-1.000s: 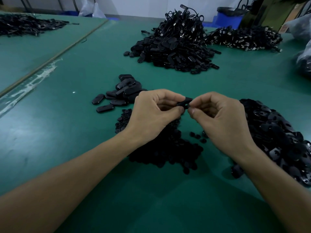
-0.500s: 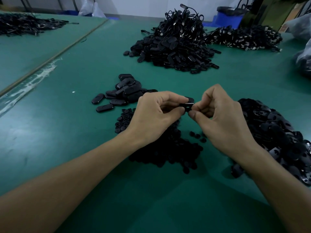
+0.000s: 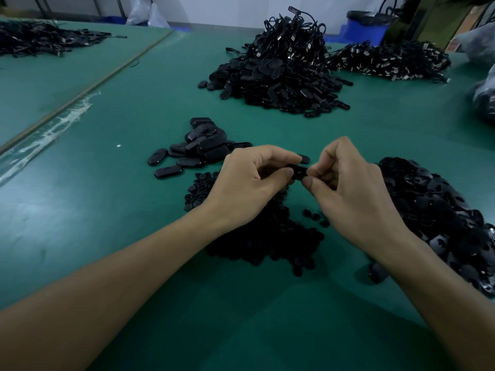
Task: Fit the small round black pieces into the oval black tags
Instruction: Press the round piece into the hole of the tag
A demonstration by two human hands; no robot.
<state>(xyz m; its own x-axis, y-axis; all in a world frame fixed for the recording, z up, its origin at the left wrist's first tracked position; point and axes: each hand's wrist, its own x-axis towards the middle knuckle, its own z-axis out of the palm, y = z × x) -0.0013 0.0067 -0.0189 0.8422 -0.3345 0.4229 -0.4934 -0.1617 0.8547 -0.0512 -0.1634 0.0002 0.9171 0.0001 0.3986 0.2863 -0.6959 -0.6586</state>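
Both hands meet over the green table [image 3: 134,263]. My left hand [image 3: 249,183] pinches an oval black tag [image 3: 299,171] between thumb and fingers. My right hand [image 3: 348,191] pinches the tag's other end, thumb pressed against it. Whether a small round piece sits under the fingertips is hidden. Below the hands lies a heap of small round black pieces [image 3: 267,236]. A pile of oval black tags [image 3: 442,215] spreads at the right. A smaller group of oval tags [image 3: 198,148] lies beyond my left hand.
A big mound of tags with cords [image 3: 281,70] rises at the back centre, with another heap [image 3: 388,60] to its right. More black parts [image 3: 40,41] lie far left. A blue bin [image 3: 367,28] and plastic bags [image 3: 484,84] stand at the back right.
My right hand has turned, its knuckles lifting and its thumb coming under the tag. The left hand has stayed almost still, holding the tag.
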